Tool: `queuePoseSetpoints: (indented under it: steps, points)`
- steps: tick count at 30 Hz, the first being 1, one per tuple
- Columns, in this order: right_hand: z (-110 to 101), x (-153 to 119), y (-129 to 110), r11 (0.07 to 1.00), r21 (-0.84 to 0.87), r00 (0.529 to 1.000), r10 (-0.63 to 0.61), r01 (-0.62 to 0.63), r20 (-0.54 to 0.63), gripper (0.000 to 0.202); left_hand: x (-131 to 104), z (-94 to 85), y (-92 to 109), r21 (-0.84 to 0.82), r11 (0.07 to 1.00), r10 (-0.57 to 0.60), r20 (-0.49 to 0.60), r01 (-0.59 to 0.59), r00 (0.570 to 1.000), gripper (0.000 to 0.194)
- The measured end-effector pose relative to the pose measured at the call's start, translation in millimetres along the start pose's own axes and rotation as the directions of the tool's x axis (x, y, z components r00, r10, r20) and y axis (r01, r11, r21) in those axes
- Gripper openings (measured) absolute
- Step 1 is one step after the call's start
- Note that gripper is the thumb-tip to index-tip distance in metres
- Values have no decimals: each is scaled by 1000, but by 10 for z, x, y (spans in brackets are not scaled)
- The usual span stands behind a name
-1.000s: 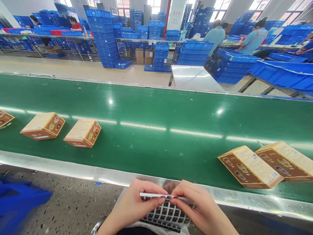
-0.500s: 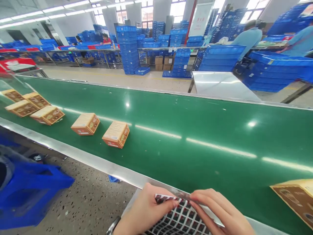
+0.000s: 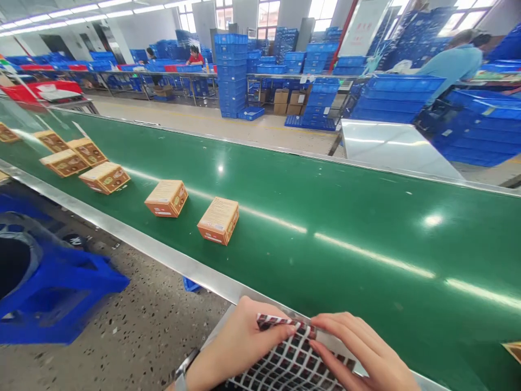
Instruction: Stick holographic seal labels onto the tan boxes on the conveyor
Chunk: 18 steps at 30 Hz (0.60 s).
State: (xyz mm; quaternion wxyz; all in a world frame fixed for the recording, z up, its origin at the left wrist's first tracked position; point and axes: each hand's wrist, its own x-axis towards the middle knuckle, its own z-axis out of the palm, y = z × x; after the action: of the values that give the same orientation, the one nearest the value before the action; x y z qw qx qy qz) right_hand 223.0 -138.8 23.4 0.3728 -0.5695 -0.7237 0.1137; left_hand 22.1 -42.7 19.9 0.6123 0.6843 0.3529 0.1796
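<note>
At the near edge of the green conveyor belt (image 3: 345, 282), my two hands grip a flexible sheet (image 3: 293, 358) patterned with dark squares and white grid lines. My left hand (image 3: 250, 336) pinches its top edge between thumb and fingers, and the edge folds over there. My right hand (image 3: 358, 347) holds the same edge just to the right, fingertips pressed together on it. The sheet sags and curves below my hands; its lower part runs out of frame. The nearest brown and cream carton (image 3: 218, 220) sits on the belt ahead and left, apart from my hands.
More cartons (image 3: 166, 198) stand in a line leftward along the belt. Another carton's corner (image 3: 513, 350) shows at the right edge. A blue plastic stool (image 3: 81, 293) stands at lower left. Stacked blue crates (image 3: 232, 76) and a metal table (image 3: 394, 146) lie beyond the belt.
The view has turned left, so the background has shifted right. The cartons appear farther right, and the right-hand one is almost out of frame. Both hands keep their hold on the sheet.
</note>
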Motion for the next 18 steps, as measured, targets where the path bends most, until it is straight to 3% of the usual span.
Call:
queuePoseSetpoints:
  steps: [2,9,18]
  points:
    - [23,16,-67,999,-1,999,47,-47,-5,14,-27,-37,-24,16,1000,-1,9,1,1000,37]
    - [28,33,-75,1000,-17,1000,-22,22,17,15,-57,-86,-24,45,998,31,65,-34,997,37]
    - [-1,-62,-183,967,163,977,207,-196,-52,16,7,-132,52,32,997,67,0,-67,998,33]
